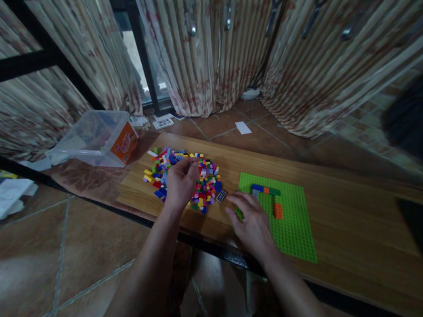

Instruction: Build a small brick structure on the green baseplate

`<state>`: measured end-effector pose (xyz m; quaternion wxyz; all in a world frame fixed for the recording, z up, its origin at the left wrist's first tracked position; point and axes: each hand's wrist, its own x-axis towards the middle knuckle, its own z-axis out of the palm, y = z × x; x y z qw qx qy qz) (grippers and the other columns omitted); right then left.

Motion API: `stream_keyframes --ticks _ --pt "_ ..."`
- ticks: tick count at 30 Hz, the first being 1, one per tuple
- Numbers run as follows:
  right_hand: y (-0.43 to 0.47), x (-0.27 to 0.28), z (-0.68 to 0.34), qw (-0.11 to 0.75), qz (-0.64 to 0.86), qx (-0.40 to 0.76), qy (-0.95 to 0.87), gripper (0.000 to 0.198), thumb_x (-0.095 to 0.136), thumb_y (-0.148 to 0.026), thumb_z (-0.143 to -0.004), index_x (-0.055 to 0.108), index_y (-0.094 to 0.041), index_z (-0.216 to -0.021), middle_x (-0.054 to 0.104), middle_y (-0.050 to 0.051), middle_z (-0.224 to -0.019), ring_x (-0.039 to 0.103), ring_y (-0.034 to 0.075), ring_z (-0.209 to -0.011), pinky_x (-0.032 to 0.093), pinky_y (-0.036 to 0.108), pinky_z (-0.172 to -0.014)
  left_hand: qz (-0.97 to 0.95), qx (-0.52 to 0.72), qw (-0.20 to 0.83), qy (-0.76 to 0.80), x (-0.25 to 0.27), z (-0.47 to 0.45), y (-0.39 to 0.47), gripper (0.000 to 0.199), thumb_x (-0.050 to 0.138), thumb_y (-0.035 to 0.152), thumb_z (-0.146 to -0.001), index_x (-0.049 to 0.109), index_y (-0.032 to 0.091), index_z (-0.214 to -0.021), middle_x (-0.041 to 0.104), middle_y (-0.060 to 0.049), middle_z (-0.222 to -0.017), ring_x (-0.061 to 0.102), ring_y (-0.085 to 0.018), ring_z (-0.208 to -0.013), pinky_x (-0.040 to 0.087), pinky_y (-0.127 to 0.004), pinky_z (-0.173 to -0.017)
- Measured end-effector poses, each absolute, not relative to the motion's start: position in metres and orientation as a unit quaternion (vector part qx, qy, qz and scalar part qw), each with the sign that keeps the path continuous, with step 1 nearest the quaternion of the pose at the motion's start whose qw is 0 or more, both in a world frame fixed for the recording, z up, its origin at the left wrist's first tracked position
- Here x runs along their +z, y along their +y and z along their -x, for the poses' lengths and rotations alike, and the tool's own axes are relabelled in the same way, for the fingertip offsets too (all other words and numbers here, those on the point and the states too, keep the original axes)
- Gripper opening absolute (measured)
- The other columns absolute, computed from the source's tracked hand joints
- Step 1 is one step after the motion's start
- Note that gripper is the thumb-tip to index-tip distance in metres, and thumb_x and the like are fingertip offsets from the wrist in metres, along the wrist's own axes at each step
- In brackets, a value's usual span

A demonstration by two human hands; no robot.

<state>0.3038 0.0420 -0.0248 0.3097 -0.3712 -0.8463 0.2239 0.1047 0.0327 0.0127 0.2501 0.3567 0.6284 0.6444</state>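
Note:
Over a heap of small coloured toy bricks (pixel 208 177) hangs my left hand (pixel 182 181). Its thumb and fingers are pinched together, and whatever may be between them is hidden. My right hand (pixel 252 223) is over the left edge of a green studded baseplate (pixel 300 226), thumb and fingers apart, with nothing visible in them. Just left of its fingertips, a dark grey brick (pixel 221 196) lies on the wood, apart from the hand. On the baseplate, a row of blue, orange and green bricks (pixel 266 190) runs along the back, and an orange brick (pixel 278 211) sits in front of its right end.
The wooden table (pixel 351 224) has a dark flat object (pixel 417 223) at its right end. A clear plastic box (pixel 91 137) with an orange label stands at the left end. Striped curtains (pixel 203 57) hang behind, and a white paper (pixel 243 128) lies on the tiled floor.

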Motion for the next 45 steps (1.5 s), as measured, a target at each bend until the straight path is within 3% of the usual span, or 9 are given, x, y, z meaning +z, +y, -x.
stream_keyframes --ticks 3,9,15,20,24,30,37,41,45 --pt "0.046 -0.030 -0.285 0.283 0.370 0.203 -0.861 0.027 0.055 -0.023 -0.089 0.064 -0.020 -0.114 0.064 0.010 -0.117 0.058 0.025 -0.110 0.046 0.042 -0.098 -0.366 0.632 0.262 0.630 0.014 -0.105 0.031 0.021 0.060 0.029 -0.077 0.068 0.014 -0.090 0.054 0.005 -0.053 0.040 -0.006 -0.043 0.028 -0.018 -0.041" --pt "0.054 -0.030 -0.267 0.246 0.394 0.206 -0.861 0.021 0.053 -0.018 -0.088 0.067 -0.020 -0.105 0.066 0.009 -0.104 0.059 0.024 -0.101 0.048 0.038 -0.093 -0.368 0.617 0.264 0.644 0.018 -0.109 0.034 0.024 0.061 0.028 -0.076 0.068 0.013 -0.092 0.055 0.005 -0.054 0.044 -0.007 -0.044 0.033 -0.019 -0.044" --pt "0.049 -0.019 -0.282 0.372 0.388 0.359 -0.763 0.019 0.056 -0.024 -0.088 0.068 -0.021 -0.103 0.067 0.006 -0.101 0.064 0.018 -0.094 0.052 0.032 -0.084 -0.424 0.581 0.300 0.626 0.016 -0.118 0.035 0.025 0.062 0.027 -0.078 0.070 0.014 -0.098 0.068 -0.001 -0.071 0.060 -0.012 -0.062 0.046 -0.022 -0.057" --pt "0.062 -0.006 -0.318 0.438 0.438 0.543 -0.567 0.020 0.065 -0.039 -0.082 0.071 -0.022 -0.090 0.070 0.001 -0.077 0.068 0.016 -0.070 0.056 0.031 -0.068 -0.516 0.511 0.311 0.613 0.009 -0.135 0.034 0.025 0.060 0.027 -0.082 0.070 0.017 -0.103 0.072 -0.004 -0.090 0.065 -0.016 -0.076 0.051 -0.026 -0.067" --pt "0.080 0.000 -0.354 0.474 0.459 0.592 -0.463 0.034 0.067 -0.052 -0.079 0.069 -0.018 -0.076 0.069 0.002 -0.067 0.063 0.013 -0.053 0.054 0.026 -0.053 -0.573 0.469 0.292 0.606 0.006 -0.154 0.034 0.022 0.057 0.024 -0.084 0.071 0.017 -0.100 0.073 -0.004 -0.090 0.065 -0.016 -0.078 0.051 -0.027 -0.073" --pt "0.090 0.002 -0.391 0.494 0.472 0.585 -0.437 0.037 0.076 -0.053 -0.069 0.067 -0.017 -0.073 0.067 0.001 -0.065 0.060 0.011 -0.049 0.052 0.024 -0.049 -0.613 0.421 0.296 0.599 0.004 -0.179 0.036 0.022 0.054 0.022 -0.086 0.071 0.018 -0.099 0.070 -0.001 -0.080 0.059 -0.013 -0.065 0.048 -0.024 -0.062" --pt "0.091 -0.009 -0.407 0.416 0.488 0.513 -0.571 0.028 0.075 -0.036 -0.072 0.070 -0.020 -0.094 0.070 0.000 -0.079 0.063 0.013 -0.067 0.052 0.029 -0.066 -0.635 0.408 0.286 0.590 -0.004 -0.192 0.041 0.023 0.053 0.022 -0.087 0.068 0.019 -0.104 0.071 -0.003 -0.091 0.063 -0.013 -0.069 0.050 -0.024 -0.062" --pt "0.082 -0.011 -0.404 0.304 0.506 0.386 -0.709 0.015 0.065 -0.029 -0.081 0.070 -0.023 -0.094 0.073 0.003 -0.090 0.065 0.020 -0.084 0.049 0.039 -0.081 -0.684 0.367 0.247 0.579 -0.006 -0.196 0.041 0.024 0.054 0.021 -0.087 0.066 0.022 -0.108 0.069 -0.004 -0.103 0.066 -0.017 -0.088 0.054 -0.030 -0.078" --pt "0.075 -0.009 -0.395 0.255 0.488 0.280 -0.787 0.011 0.062 -0.026 -0.085 0.071 -0.024 -0.091 0.071 0.004 -0.090 0.062 0.022 -0.089 0.047 0.039 -0.082 -0.741 0.319 0.167 0.567 -0.007 -0.202 0.040 0.026 0.057 0.019 -0.085 0.065 0.023 -0.109 0.065 -0.006 -0.112 0.061 -0.021 -0.107 0.049 -0.039 -0.097"
